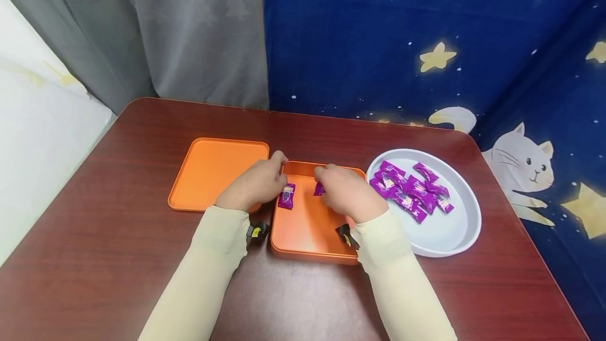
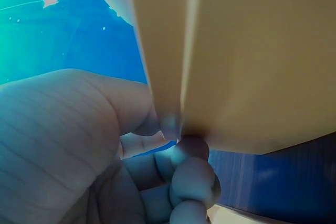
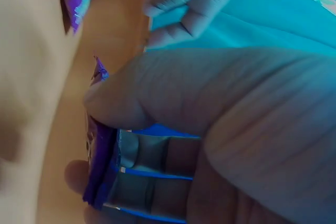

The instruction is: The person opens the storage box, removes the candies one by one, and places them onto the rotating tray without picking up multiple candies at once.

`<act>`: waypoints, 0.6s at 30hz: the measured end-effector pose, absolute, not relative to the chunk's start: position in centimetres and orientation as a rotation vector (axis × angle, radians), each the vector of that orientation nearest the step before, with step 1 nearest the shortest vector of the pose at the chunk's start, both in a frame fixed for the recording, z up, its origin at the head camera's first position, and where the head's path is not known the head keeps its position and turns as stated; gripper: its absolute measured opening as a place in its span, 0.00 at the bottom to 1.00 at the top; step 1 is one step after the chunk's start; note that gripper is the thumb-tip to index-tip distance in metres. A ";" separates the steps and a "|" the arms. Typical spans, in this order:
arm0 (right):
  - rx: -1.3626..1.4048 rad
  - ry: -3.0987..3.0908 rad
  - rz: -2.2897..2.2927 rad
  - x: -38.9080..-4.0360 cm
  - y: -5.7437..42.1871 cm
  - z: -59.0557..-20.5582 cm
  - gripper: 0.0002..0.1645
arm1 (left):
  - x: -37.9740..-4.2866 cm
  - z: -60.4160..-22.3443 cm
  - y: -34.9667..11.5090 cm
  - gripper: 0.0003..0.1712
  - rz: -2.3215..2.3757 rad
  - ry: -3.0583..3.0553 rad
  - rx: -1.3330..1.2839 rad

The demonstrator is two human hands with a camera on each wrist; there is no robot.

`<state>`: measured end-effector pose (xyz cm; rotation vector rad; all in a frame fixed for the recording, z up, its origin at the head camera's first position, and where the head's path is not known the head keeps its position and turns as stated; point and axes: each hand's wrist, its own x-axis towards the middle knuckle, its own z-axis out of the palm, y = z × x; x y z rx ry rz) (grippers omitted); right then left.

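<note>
An orange box (image 1: 310, 228) stands on the table in front of the person, its inside facing up. At its far left corner the left hand (image 1: 255, 182) grips the box wall; thumb and fingertips meet at the edge in the left wrist view. Inside, near the left wall, lies one purple wrapped candy (image 1: 286, 196). Over the box's far right part, the right hand (image 1: 347, 191) holds a second purple wrapped candy (image 3: 102, 150), pinched between thumb and fingers in the right wrist view. In the head view the right hand hides most of that candy.
A shallow orange lid (image 1: 213, 172) lies left of the box, partly behind the left hand. On the right, a round white tray (image 1: 454, 233) holds a pile of several purple candies (image 1: 416, 191). Behind the table (image 1: 94, 257) hang grey and blue curtains.
</note>
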<state>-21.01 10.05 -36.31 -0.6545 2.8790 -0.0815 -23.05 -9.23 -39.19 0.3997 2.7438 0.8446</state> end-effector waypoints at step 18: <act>-0.544 2.984 -0.265 -20.3 13.4 -34.2 0.21 | -23.0 -39.3 -9.4 0.23 0.861 2.744 0.409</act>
